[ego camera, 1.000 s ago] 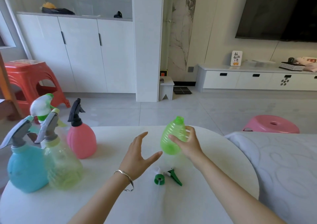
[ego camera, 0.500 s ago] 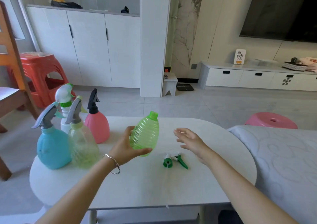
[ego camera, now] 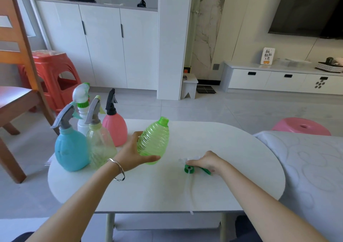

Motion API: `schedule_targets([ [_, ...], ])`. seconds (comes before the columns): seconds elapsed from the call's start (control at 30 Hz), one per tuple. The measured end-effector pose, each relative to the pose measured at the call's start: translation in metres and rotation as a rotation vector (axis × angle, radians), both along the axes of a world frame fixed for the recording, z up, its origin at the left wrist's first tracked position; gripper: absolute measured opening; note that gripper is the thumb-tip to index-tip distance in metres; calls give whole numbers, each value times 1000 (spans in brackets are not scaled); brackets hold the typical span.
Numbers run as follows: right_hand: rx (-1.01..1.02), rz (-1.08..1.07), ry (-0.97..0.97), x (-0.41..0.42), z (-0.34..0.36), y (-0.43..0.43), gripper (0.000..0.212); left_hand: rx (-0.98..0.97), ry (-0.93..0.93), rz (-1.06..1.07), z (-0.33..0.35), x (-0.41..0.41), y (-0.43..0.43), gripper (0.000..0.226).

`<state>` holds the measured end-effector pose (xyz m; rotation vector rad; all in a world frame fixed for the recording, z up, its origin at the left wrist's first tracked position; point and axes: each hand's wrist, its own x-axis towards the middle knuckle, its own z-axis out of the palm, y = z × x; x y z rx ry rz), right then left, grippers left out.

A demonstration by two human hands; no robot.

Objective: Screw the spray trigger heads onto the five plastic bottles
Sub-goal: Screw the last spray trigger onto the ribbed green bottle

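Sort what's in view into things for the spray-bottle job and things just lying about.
Job: ribbed green plastic bottle in left hand; green-and-white trigger head gripped by right hand; blue bottle, clear yellowish bottle, white bottle, pink bottle, heads on.
Lying about: orange wooden chair; red plastic stool; pink round stool.

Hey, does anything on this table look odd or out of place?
Only the green bottle: it has no spray head and is tilted in the left hand. Its trigger head lies on the table, gripped by the right hand. No spill shows.
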<state>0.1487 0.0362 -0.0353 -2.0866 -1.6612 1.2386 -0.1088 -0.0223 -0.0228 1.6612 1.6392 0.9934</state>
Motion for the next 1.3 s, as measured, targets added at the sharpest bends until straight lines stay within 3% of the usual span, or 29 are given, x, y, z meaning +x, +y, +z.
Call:
schedule_targets([
  [0.07, -4, 6, -45, -6, 1, -1, 84, -4, -3, 1, -2, -1, -1, 86],
  [0.13, 4, 14, -63, -10, 3, -1, 89, -7, -5, 1, -2, -3, -1, 86],
  [0.33, -50, 124, -37, -21, 5, -4, 41, -28, -7, 6, -2, -4, -3, 87],
  [0.47, -84, 121, 105, -19, 8, -5, 42, -32, -8, 19, -2, -6, -5, 87],
  [0.6, -76, 55, 403, -12, 18, -1, 40, -37, -43, 39, -3, -5, -7, 87],
  [0.8, 128, -325, 1236, -3, 49, 17, 21, -30, -17, 69, -3, -8, -3, 85],
  [0.9, 169, -422, 1499, -2, 58, 19, 18, -46, 7, 58, -5, -6, -2, 86],
  [1.07, 256, -473, 1598, -3, 66, 18, 12, -50, 26, 60, -9, 0, 2, 86],
  [1.3, 346, -538, 1576, 0, 66, 23, 14, -54, 2, 36, -11, 4, 9, 88],
])
